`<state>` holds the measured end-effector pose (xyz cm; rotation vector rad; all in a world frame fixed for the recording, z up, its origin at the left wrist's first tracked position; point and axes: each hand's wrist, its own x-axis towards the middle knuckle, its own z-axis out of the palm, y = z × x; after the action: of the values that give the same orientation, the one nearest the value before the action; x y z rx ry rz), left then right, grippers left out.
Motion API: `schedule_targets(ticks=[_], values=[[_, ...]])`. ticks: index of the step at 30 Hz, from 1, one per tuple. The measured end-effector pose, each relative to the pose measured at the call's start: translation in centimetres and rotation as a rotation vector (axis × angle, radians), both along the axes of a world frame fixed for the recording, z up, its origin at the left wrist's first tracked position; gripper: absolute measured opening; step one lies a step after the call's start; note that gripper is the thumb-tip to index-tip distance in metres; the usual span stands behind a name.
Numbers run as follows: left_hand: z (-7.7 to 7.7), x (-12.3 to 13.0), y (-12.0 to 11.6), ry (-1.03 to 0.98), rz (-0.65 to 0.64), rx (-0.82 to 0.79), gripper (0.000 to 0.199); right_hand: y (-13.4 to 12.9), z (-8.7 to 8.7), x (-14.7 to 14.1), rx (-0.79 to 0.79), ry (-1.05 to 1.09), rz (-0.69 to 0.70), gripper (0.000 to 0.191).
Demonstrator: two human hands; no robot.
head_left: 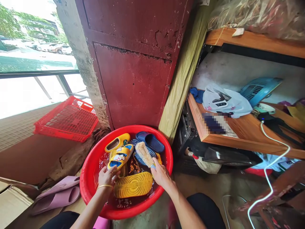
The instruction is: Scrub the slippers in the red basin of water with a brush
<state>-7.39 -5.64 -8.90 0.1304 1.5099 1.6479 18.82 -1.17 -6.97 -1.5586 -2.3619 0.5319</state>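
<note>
Brush (143, 152), gripped in our right hand (162, 175), slants away leftward; just left of it, over the red basin (88, 173), our left hand (107, 177) holds the blue-lined sandal (121, 156), long axis leaning rightward.

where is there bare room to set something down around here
Bare floor between the red tub and right knee; wooden shelf between white bag and white cable. The tub is crowded with slippers, left hand and right hand.

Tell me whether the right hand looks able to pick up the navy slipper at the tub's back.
Probably not without freeing its grip: the right hand holds the brush, though most of the navy slipper lies uncovered.
</note>
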Motion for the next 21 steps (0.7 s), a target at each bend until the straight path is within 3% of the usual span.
schedule_targets(ticks=[5,8,13,21], values=[[1.9,-1.3,0.7,0.294,0.140,0.061,0.043,0.5,1.0,0.1,0.033,0.041,-0.028,0.058],[3.5,-2.1,1.1,0.384,0.169,0.119,0.047,0.5,2.2,0.8,0.028,0.056,0.064,0.059],[4.7,-3.0,1.4,0.215,0.230,0.191,0.035,-1.2,3.7,1.5,-0.095,-0.022,0.299,0.056],[4.4,-4.2,1.6,0.109,0.311,0.045,0.026,-3.4,5.7,2.6,-0.202,-0.048,0.365,0.050]])
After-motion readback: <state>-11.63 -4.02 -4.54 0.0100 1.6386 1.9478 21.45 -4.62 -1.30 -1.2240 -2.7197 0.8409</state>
